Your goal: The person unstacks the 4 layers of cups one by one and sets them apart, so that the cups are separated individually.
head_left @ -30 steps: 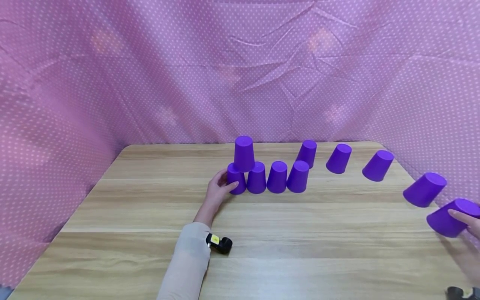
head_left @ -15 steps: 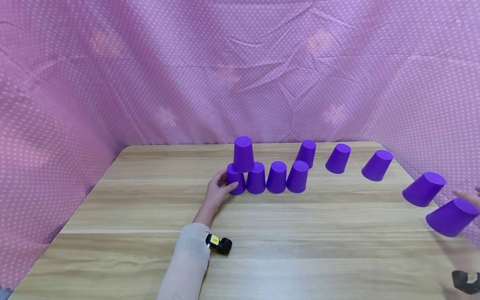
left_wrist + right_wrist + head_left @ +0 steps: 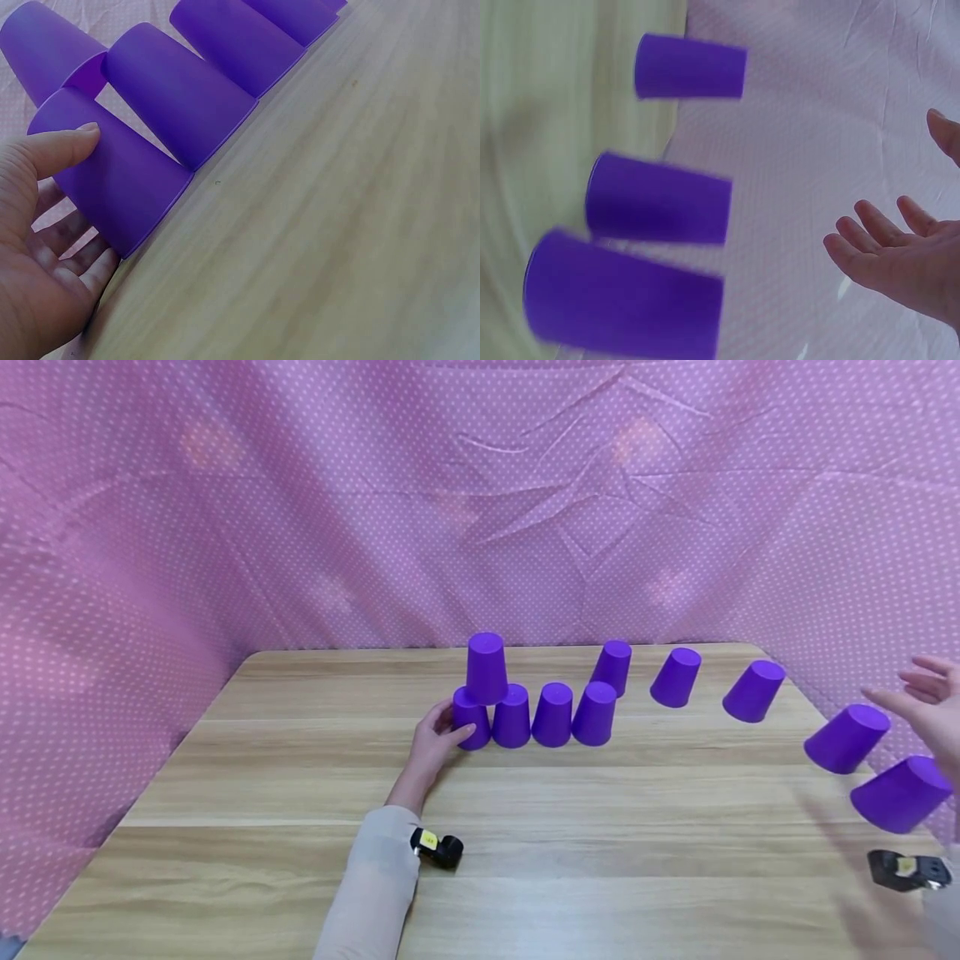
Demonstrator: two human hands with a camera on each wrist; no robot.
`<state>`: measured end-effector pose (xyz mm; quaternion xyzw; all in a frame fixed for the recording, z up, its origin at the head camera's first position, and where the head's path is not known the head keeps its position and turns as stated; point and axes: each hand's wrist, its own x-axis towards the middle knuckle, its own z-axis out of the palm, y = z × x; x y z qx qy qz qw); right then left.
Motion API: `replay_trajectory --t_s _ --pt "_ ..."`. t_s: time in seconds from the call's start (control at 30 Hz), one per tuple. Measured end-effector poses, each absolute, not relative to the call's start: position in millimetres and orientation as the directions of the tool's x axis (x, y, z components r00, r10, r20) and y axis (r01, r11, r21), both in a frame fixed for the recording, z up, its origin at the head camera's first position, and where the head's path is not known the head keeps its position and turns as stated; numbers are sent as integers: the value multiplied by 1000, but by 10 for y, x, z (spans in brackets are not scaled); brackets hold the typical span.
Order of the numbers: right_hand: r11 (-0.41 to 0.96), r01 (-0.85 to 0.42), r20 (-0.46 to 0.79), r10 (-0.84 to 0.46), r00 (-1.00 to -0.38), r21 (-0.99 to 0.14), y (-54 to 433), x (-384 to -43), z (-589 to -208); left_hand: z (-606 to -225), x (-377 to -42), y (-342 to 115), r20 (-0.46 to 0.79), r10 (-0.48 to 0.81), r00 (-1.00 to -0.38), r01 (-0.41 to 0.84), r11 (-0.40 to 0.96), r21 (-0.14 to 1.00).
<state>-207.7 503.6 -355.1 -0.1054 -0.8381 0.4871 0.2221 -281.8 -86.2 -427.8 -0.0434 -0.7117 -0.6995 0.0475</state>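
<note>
Four upside-down purple cups stand side by side in a row mid-table. My left hand [image 3: 432, 741] holds the leftmost cup [image 3: 124, 176], thumb on its near side and fingers behind it. A further cup [image 3: 487, 668] rests on top, bridging the leftmost cup and its neighbour [image 3: 512, 717]. At the right edge my right hand [image 3: 933, 706] is raised, holding nothing, with its fingers spread loosely in the right wrist view. Beneath it stand two upside-down cups, the nearer one [image 3: 900, 794] and the farther one [image 3: 847, 739].
More upside-down purple cups curve along the back right: one behind the row [image 3: 613, 665], a second [image 3: 676, 677] and a third [image 3: 753, 691]. A pink dotted cloth [image 3: 480, 510] hangs behind the wooden table [image 3: 262, 793] and along its sides.
My right hand has let go of the nearest right-hand cup and risen away, up and slightly left. That cup stays on the table. The left hand has kept its place.
</note>
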Motion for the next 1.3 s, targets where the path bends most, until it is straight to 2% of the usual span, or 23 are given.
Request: replay_trajectory --t_s 0.23,0.43,0.6,1.1,1.3 --pt "527 -58 224 256 -941 -848 4492 -2294 -3363 -4273 -2822 -876 127 8 -992 128 11 992" --pt "516 -80 203 186 -961 -853 3710 -2294 -3044 -4276 -2823 -874 124 14 -992 124 8 992" --pt "502 -121 211 125 -969 -856 3259 -2302 -2863 -4278 -2829 -864 131 7 -991 131 19 991" --pt "449 -235 247 -34 -969 -862 2495 -2570 -2846 -4287 -2829 -854 120 -5 -993 120 35 992" --pt "444 -238 225 -82 -971 -864 2204 -2632 -2871 -4275 -2818 -853 113 -15 -993 112 38 993"
